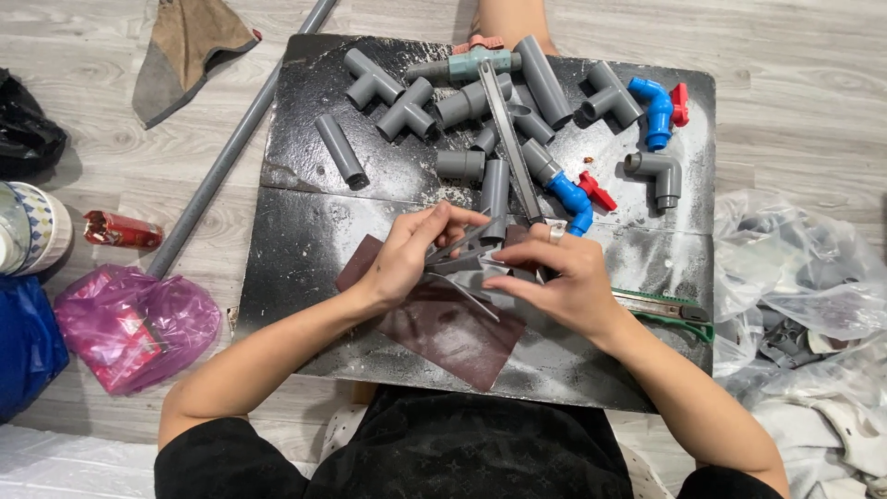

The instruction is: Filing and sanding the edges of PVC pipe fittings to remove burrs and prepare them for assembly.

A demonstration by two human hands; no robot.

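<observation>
**My two hands on the gray cutter**

My left hand (407, 259) has its fingers curled around the gray handles of a pipe cutter (459, 257), pinching them together. My right hand (559, 277) is pressed up on the other side, and its fingers are bent close and gripping the same tool (I wear a ring on that hand). I cannot tell just what the tips of those fingers are squeezing, because the hand hides them.

The cutter sits right between my hands, held just above a dark red sheet of sandpaper (443, 328). The sandpaper lies flat on a black board (305, 222) that is dusty and white in spots.

Further out on the board are lots of gray pipe pieces, like a short gray tube (340, 148) and a gray elbow (658, 176). There are blue taps with red handles too, one near my right hand (573, 196). A green knife (670, 310) lies just beside my right wrist.

What could go wrong? I think the cutter could nip a finger, because my fingers are so close to where it shuts. My wrist could also bump the knife, since it is so near. And the tool could slip from my grip if my hands are dusty.
</observation>
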